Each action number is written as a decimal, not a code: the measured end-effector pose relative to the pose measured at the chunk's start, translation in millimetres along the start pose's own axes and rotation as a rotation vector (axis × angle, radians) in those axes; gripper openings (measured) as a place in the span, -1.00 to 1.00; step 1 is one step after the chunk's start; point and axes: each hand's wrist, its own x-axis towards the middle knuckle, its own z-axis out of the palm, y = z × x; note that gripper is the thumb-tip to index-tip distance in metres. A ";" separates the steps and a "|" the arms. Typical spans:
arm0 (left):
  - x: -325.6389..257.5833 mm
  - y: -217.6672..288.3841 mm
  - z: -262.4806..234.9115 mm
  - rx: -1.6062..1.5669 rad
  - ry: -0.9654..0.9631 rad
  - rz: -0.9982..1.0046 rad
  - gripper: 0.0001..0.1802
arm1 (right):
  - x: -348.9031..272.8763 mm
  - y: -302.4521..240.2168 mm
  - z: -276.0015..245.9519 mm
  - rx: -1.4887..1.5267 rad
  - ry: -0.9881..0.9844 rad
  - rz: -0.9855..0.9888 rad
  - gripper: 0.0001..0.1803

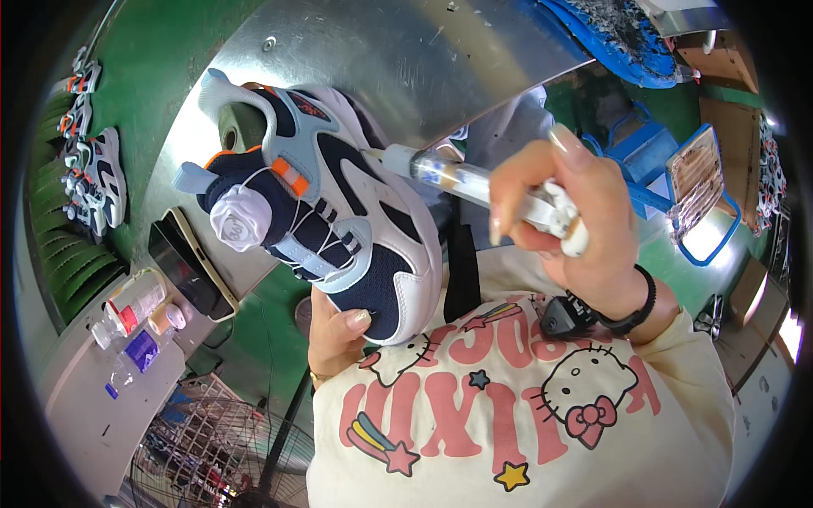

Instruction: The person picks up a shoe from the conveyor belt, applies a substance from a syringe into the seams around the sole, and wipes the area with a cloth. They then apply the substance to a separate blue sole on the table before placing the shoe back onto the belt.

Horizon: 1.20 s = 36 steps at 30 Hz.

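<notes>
My left hand (339,332) grips a white, navy and light-blue sneaker (322,195) from below by its toe end, holding it up tilted with the tongue and laces facing me. Orange accents and a round white dial show on its upper. My right hand (572,224) is closed around a clear plastic syringe (474,182), thumb on the plunger end. The syringe's tip touches the shoe's white side panel near the collar. A black band circles my right wrist.
A curved metal work surface (381,51) lies behind the shoe. A phone (190,267) rests at its left edge. Small bottles (135,305) stand on a grey shelf. More sneakers (97,182) line a green belt at far left. Blue trays (669,178) sit right; a fan grille (212,457) is below.
</notes>
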 end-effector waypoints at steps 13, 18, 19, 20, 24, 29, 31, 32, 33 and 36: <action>20.5 -16.3 2.4 -0.090 -0.135 -0.002 -0.17 | -24.1 -14.3 -19.6 -0.158 -0.081 -0.104 -0.57; 33.8 -22.4 7.8 -0.118 -0.239 -0.096 -0.27 | -32.3 -20.2 -23.2 -0.234 -0.090 -0.159 -0.62; 37.9 -24.2 8.0 -0.129 -0.276 -0.121 -0.30 | -32.9 -21.5 -23.3 -0.250 -0.088 -0.172 -0.63; 41.0 -23.7 12.5 -0.131 -0.282 -0.125 -0.30 | -35.0 -23.2 -24.9 -0.265 -0.086 -0.184 -0.64; 56.2 -25.3 26.7 -0.243 -0.358 -0.110 -0.32 | -36.9 -26.9 -35.0 -0.324 -0.077 -0.234 -0.68; 63.3 -21.7 42.3 -0.205 -0.267 -0.070 -0.14 | -49.3 -37.6 -36.8 -0.384 -0.083 -0.314 -0.72; 66.6 -13.9 55.5 -0.266 -0.262 -0.133 -0.15 | -46.7 -39.3 -38.1 -0.414 -0.077 -0.339 -0.73; 69.8 -12.4 63.3 -0.268 -0.270 -0.138 -0.15 | -46.7 -39.5 -33.3 -0.432 -0.074 -0.351 -0.74; 74.0 -12.5 71.2 -0.332 -0.303 -0.112 -0.15 | -44.9 -40.5 -35.9 -0.451 -0.071 -0.362 -0.75; 84.3 -9.6 76.1 -0.398 -0.373 -0.070 -0.19 | -46.8 -39.7 -31.6 -0.435 -0.048 -0.354 -0.70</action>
